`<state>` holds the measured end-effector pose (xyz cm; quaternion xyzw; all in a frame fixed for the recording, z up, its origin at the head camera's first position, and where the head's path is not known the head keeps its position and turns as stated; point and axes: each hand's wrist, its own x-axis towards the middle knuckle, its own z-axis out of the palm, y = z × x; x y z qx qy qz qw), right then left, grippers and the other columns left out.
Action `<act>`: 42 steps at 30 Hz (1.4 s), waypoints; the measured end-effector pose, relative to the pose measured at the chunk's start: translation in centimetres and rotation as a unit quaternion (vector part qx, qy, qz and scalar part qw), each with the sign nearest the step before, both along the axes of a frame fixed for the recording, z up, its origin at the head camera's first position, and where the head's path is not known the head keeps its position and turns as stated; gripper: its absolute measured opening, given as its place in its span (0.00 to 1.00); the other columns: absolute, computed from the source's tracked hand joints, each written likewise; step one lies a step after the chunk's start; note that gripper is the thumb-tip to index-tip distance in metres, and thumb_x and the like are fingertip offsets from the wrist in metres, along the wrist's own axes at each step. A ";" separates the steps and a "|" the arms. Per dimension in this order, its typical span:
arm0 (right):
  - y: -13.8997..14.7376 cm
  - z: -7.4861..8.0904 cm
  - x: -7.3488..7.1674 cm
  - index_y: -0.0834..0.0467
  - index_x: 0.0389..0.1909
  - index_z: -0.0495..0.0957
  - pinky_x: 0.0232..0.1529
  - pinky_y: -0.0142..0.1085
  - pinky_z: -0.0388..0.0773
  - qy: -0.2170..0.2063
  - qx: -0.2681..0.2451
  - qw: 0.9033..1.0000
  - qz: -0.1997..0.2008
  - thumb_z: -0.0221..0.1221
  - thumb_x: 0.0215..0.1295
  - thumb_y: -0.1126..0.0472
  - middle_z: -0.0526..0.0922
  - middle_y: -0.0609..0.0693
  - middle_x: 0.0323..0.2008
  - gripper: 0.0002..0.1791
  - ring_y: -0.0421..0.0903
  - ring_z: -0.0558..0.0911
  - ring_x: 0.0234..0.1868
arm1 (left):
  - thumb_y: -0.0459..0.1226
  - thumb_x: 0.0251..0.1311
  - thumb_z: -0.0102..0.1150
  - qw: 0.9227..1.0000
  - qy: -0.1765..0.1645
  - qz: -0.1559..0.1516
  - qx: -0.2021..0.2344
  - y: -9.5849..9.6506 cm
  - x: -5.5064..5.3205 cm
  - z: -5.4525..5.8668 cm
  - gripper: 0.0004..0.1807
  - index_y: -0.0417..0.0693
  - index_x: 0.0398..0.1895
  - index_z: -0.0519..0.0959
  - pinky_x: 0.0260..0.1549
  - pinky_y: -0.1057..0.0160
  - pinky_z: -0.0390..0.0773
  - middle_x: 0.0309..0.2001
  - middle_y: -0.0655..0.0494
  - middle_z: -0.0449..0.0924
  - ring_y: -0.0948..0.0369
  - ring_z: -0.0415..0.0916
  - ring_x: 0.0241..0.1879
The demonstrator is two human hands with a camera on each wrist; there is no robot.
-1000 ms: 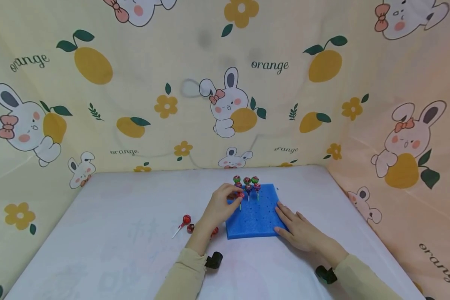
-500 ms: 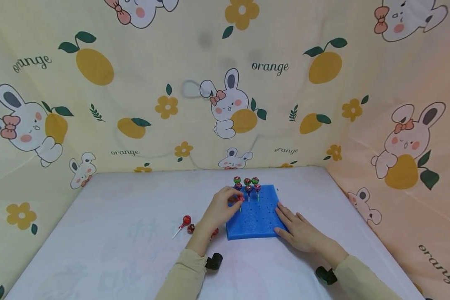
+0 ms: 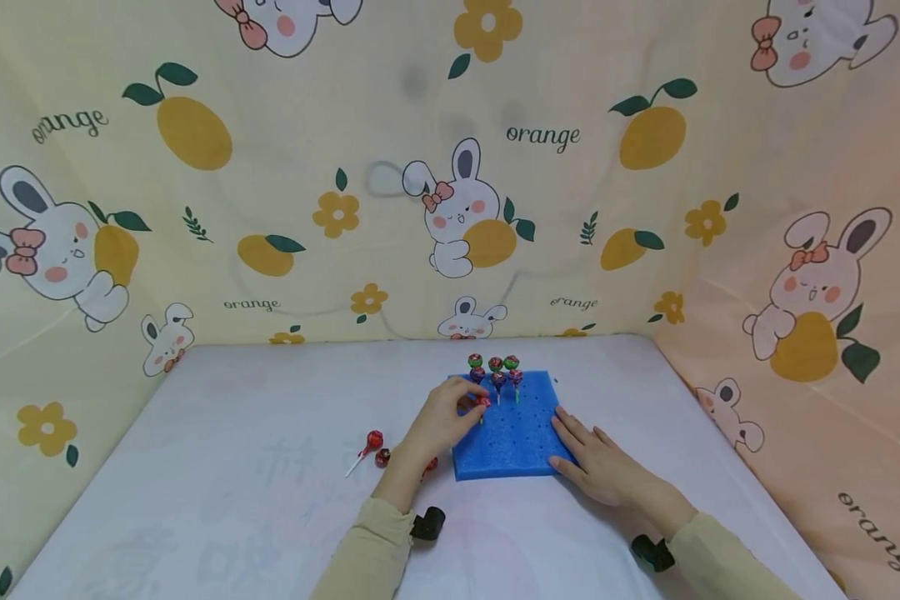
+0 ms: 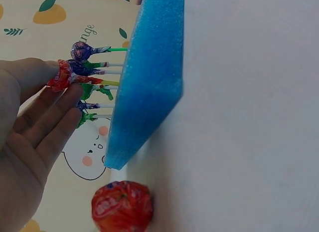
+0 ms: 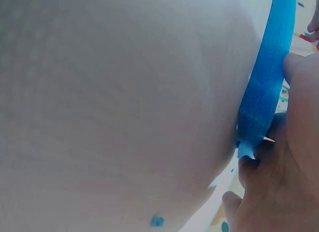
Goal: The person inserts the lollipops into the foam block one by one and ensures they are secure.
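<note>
My left hand (image 3: 444,414) pinches a red lollipop (image 4: 61,77) by its wrapped head between thumb and fingers. Its yellow stick points down to the blue foam board (image 3: 506,450) and meets the top face at the left side. Several lollipops (image 3: 498,379) with purple and green wrappers stand upright in the board's far part. The right hand (image 3: 603,464) rests with extended fingers on the board's right edge. In the right wrist view, its thumb and fingers touch the foam's side.
Beside the left forearm lie loose red lollipops on the white table (image 3: 270,517): one with its stick out (image 3: 374,439), others partly behind the wrist. A patterned cloth wall (image 3: 390,250) surrounds the table's back and sides.
The left hand and its red lollipop have sunk slightly toward the board, and less of the stick shows. The right hand has stayed at the board's edge.
</note>
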<state>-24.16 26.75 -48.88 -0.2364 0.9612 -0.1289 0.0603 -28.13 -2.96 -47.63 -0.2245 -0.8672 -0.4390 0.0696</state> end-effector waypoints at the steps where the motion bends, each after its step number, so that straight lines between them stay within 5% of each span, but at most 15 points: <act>1: 0.0 0.0 0.0 0.65 0.81 0.52 0.75 0.69 0.49 -0.001 -0.001 1.000 0.000 0.49 0.79 0.38 0.48 0.64 0.82 0.45 0.69 0.56 0.78 | 0.36 0.72 0.63 1.000 -0.001 0.001 -0.001 0.0 0.0 0.0 0.13 0.43 0.56 0.84 0.48 0.63 0.83 0.52 0.51 0.81 0.59 0.81 0.47; 17: 0.2 -0.1 0.3 0.65 0.81 0.53 0.74 0.70 0.50 0.004 -0.002 1.000 0.002 0.48 0.80 0.37 0.48 0.65 0.82 0.44 0.68 0.56 0.79 | 0.38 0.72 0.64 1.000 0.009 0.013 -0.022 0.1 0.1 0.5 0.13 0.49 0.57 0.84 0.55 0.58 0.83 0.57 0.52 0.80 0.57 0.81 0.54; 42: -0.1 0.1 0.3 0.67 0.80 0.54 0.73 0.70 0.52 0.012 -0.005 1.000 0.007 0.49 0.81 0.40 0.50 0.66 0.81 0.42 0.67 0.58 0.78 | 0.36 0.73 0.62 0.997 0.068 0.034 0.009 -1.9 2.7 4.6 0.16 0.47 0.61 0.82 0.50 0.50 0.84 0.58 0.55 0.79 0.59 0.80 0.51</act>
